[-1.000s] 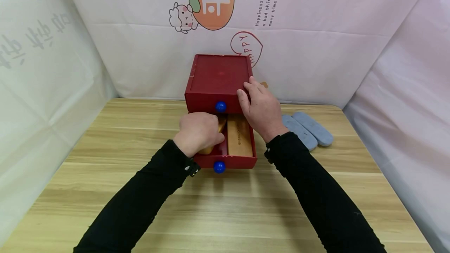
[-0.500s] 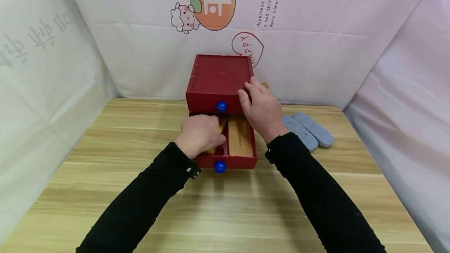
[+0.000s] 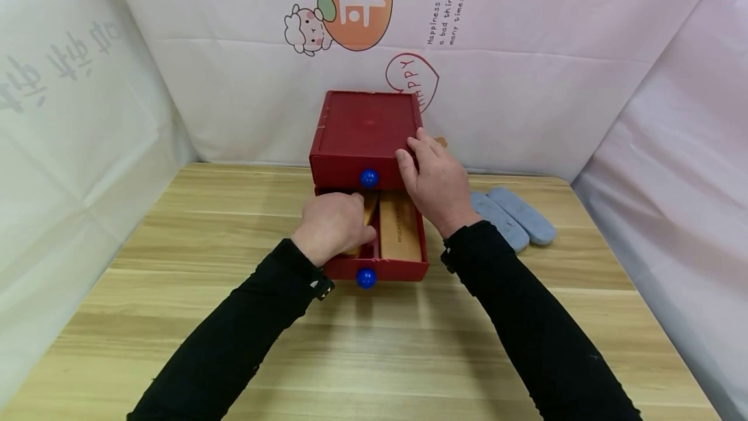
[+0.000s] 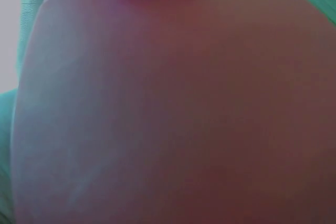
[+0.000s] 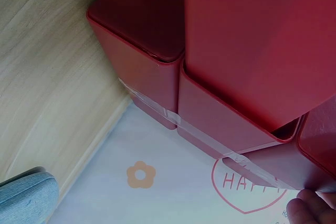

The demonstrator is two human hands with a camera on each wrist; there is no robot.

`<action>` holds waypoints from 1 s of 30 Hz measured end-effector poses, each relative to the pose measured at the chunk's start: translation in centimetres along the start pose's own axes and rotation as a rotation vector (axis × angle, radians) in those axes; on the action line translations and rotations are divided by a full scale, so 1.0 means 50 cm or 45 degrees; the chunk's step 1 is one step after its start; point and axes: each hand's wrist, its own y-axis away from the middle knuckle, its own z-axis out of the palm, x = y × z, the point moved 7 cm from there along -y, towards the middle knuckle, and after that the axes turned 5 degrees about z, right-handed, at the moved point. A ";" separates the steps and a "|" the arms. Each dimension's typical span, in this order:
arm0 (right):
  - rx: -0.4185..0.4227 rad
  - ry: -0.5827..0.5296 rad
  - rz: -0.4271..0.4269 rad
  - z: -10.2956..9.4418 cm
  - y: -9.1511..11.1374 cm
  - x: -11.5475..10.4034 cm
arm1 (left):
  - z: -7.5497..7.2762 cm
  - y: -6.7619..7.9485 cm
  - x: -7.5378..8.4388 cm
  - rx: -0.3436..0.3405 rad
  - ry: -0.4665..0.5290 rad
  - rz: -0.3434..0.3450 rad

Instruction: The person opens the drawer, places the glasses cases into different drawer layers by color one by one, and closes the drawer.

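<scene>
In the head view, a red two-tier drawer box (image 3: 371, 125) stands at the back of the table. Its lower drawer (image 3: 400, 270) is pulled out, with a blue knob (image 3: 366, 278) in front. My left hand (image 3: 333, 225) reaches into the left compartment and grips a tan oblong case (image 3: 369, 205), mostly hidden beneath it; the thumb lies near the divider. A second tan case (image 3: 400, 226) with printed lettering lies in the right compartment. My right hand (image 3: 437, 180) rests on the box's upper right edge, fingers extended. The right wrist view shows its fingertips (image 5: 310, 208) against the box's side.
Two blue-grey oblong cases (image 3: 521, 215) lie side by side on the wooden table (image 3: 374, 349), right of the box. A printed white cloth (image 3: 526, 70) stands as a wall behind, with more cloth at both sides. A second blue knob (image 3: 369, 178) sits on the upper drawer.
My left hand has shifted slightly right and down over the compartment, and less of the tan case shows beneath it. The right hand stays in place on the box.
</scene>
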 end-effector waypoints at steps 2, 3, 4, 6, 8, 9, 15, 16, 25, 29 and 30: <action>0.000 0.003 0.002 0.000 0.000 0.000 | 0.001 0.000 0.000 -0.004 -0.004 0.000; 0.001 -0.001 0.000 0.001 0.000 0.000 | 0.002 0.000 0.000 -0.006 -0.005 -0.002; 0.004 -0.004 -0.003 0.001 0.000 0.000 | 0.003 0.000 -0.001 -0.008 -0.007 -0.004; 0.002 0.003 0.001 0.001 0.001 0.000 | 0.004 0.001 0.000 -0.010 -0.010 -0.002; 0.002 0.006 0.002 0.001 0.001 0.000 | 0.005 0.001 0.000 -0.008 -0.014 0.000; 0.003 0.005 0.001 0.001 0.001 0.000 | 0.006 0.001 0.000 -0.007 -0.014 0.000; 0.005 0.007 0.002 -0.001 0.000 0.000 | 0.008 -0.001 0.000 0.014 -0.017 0.003; 0.003 0.009 0.003 -0.001 0.000 0.000 | 0.008 -0.001 0.000 0.013 -0.015 0.003; -0.005 0.017 0.004 -0.001 0.000 -0.001 | 0.016 -0.002 0.001 0.016 -0.034 0.031; -0.012 0.015 0.008 -0.001 0.000 0.000 | 0.016 -0.003 0.000 0.013 -0.049 0.044; -0.014 0.015 0.009 -0.001 0.000 0.000 | 0.016 -0.003 0.001 0.012 -0.055 0.050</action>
